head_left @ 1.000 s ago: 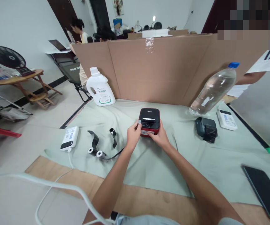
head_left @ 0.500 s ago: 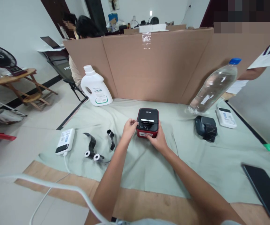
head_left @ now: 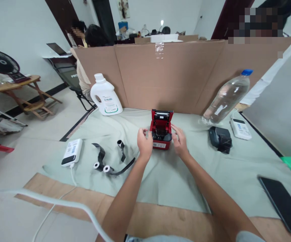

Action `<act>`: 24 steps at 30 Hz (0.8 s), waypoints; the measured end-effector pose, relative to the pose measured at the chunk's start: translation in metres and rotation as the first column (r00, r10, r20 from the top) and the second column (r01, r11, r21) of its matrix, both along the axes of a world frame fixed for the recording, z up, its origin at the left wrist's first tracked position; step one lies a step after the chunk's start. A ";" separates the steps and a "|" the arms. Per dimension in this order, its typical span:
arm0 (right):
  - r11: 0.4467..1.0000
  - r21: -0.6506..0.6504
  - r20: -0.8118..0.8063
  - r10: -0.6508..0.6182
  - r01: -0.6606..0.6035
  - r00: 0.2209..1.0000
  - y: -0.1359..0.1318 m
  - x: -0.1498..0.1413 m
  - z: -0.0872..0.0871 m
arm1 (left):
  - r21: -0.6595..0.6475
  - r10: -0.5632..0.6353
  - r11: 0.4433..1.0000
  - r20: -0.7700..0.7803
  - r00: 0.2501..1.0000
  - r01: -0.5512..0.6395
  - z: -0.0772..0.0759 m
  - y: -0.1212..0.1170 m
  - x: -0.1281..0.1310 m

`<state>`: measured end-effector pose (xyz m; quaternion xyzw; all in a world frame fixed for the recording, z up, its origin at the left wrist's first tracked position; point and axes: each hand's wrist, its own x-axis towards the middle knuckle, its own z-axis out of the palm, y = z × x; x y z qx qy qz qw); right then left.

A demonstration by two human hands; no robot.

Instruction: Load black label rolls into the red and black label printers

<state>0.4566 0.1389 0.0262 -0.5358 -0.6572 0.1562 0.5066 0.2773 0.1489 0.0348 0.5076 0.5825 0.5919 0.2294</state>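
A small red and black label printer [head_left: 160,145] stands on the pale green cloth in front of me, its lid [head_left: 162,115] tipped up at the back. Its inside shows dark parts; I cannot make out what lies within. My left hand [head_left: 145,144] is at the printer's left side, fingers curled in, and whatever they may hold is hidden. Along the right side rests my right hand [head_left: 180,143], fingers apart and stretched forward, holding nothing. To the left lie dark paper rolls [head_left: 106,169] with loose tails, among them a small upright one [head_left: 120,145].
White power banks [head_left: 72,153] lie left and right. A white jug [head_left: 107,101] and a tilted clear bottle [head_left: 227,97] stand before the cardboard screen [head_left: 170,75]. A black device [head_left: 220,138] and a phone [head_left: 283,205] are on the right. Other people are behind the screen.
The printer's lid has gone from closed to raised. My right hand has loosened from the printer's front corner, its fingers now spread. My left hand stays beside the printer's left side.
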 end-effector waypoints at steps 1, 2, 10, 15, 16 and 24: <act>1.000 -0.016 0.025 -0.013 0.013 1.000 0.010 0.004 0.012 | 0.101 0.037 0.994 -0.033 0.999 -0.033 -0.003 -0.009 0.006; 0.998 -0.058 0.076 -0.007 0.012 0.997 0.021 0.007 0.024 | 0.202 0.028 0.979 -0.081 0.996 -0.011 -0.007 -0.019 0.013; 0.797 -0.604 0.741 0.545 0.032 0.392 0.095 -0.038 0.087 | -0.224 -0.621 0.490 -0.768 0.157 0.842 -0.050 -0.080 0.040; 0.729 -0.668 0.737 0.621 0.148 0.268 0.097 -0.060 0.094 | -0.421 -0.727 0.471 -0.682 0.071 0.775 -0.037 -0.079 0.035; 0.734 -0.663 0.741 0.614 0.148 0.273 0.096 -0.058 0.096 | -0.427 -0.734 0.471 -0.675 0.074 0.772 -0.035 -0.078 0.035; 0.842 -0.454 0.639 0.536 -0.292 0.552 0.054 -0.073 0.144 | -0.459 -0.775 0.439 -0.628 0.068 0.772 -0.038 -0.073 0.038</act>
